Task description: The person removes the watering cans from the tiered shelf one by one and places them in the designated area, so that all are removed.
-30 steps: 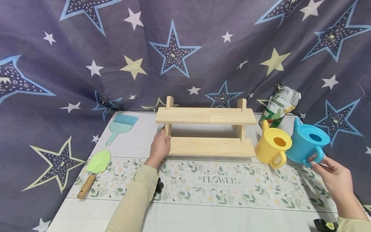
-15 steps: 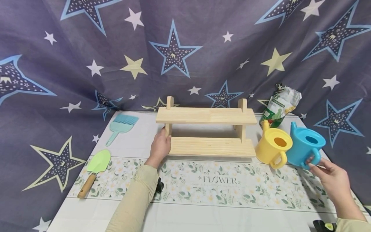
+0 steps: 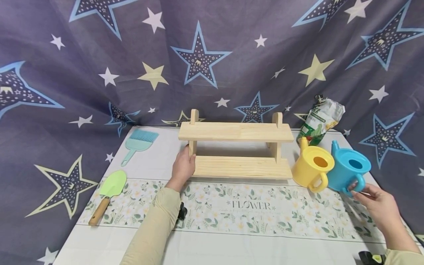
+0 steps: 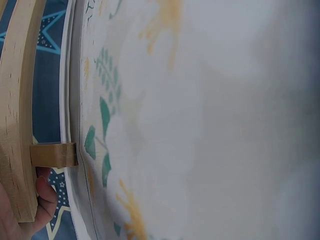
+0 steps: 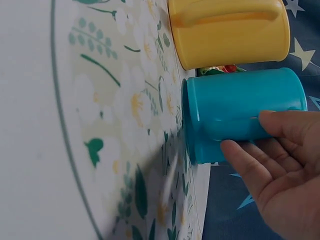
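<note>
A two-tier wooden shelf (image 3: 236, 131) stands on the cloth-covered table in the head view. My left hand (image 3: 183, 164) grips its left end, and the left wrist view shows curled fingers (image 4: 46, 197) at the end of a board. On the right, my right hand (image 3: 381, 206) holds a blue watering can (image 3: 342, 165) by its handle; the right wrist view shows the thumb and a finger at the blue can (image 5: 235, 100). Close beside it, left of the blue one, is a yellow watering can (image 3: 303, 169), near the shelf's right end.
Behind the cans leans a clipped white and green bag (image 3: 319, 119). To the left lie a teal hand brush (image 3: 137, 145) and a green trowel (image 3: 112, 184) with a wooden handle. A star-patterned curtain (image 3: 232, 48) hangs behind the table (image 3: 248, 246).
My right hand has brought the blue watering can a little to the left, closer to the yellow one. The left hand and the shelf have stayed in place.
</note>
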A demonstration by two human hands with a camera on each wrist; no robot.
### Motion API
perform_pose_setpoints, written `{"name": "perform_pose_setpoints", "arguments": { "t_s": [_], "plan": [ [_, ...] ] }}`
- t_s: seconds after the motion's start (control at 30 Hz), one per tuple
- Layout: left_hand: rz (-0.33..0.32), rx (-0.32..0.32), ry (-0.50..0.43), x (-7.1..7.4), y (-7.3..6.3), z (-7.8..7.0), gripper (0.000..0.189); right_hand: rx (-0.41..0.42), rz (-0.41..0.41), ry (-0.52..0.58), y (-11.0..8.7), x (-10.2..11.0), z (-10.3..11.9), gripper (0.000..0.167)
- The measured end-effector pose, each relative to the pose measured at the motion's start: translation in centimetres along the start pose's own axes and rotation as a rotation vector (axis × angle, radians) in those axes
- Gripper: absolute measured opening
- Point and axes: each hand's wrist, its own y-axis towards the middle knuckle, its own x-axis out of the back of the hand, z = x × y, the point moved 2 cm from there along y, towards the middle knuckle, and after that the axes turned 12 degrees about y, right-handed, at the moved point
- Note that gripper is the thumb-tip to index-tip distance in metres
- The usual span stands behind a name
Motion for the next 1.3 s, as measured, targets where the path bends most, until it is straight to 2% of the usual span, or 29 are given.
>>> {"name": "perform_pose_setpoints", "arguments": {
  "t_s": [0.23,0.33,0.67,0.93,1.1,1.23,1.3],
  "plan": [
    [0.01,0.007,-0.003,0.0,0.0,-0.1,0.054,-0.043,0.046,-0.002,0.3,0.1,0.0,0.04],
    [0.015,0.008,-0.004,0.1,0.0,-0.1,0.055,-0.037,0.053,-0.023,0.4,0.1,0.2,0.04],
    [0.012,0.004,-0.003,0.0,0.1,0.0,0.055,-0.01,0.055,-0.063,0.5,0.0,0.1,0.035],
    [0.009,0.0,0.003,0.0,0.2,0.0,0.054,-0.029,0.042,-0.066,0.5,-0.2,-0.1,0.034],
    [0.018,0.001,-0.001,0.0,0.2,-0.1,0.054,-0.051,-0.003,-0.089,0.2,-0.3,0.2,0.043],
    [0.022,0.002,0.004,0.0,0.2,-0.1,0.054,-0.099,-0.094,-0.126,-0.2,-0.3,0.9,0.059],
    [0.02,0.001,0.005,0.1,0.2,-0.1,0.054,-0.129,-0.148,-0.12,-0.5,-0.3,1.3,0.061]
  ]
}}
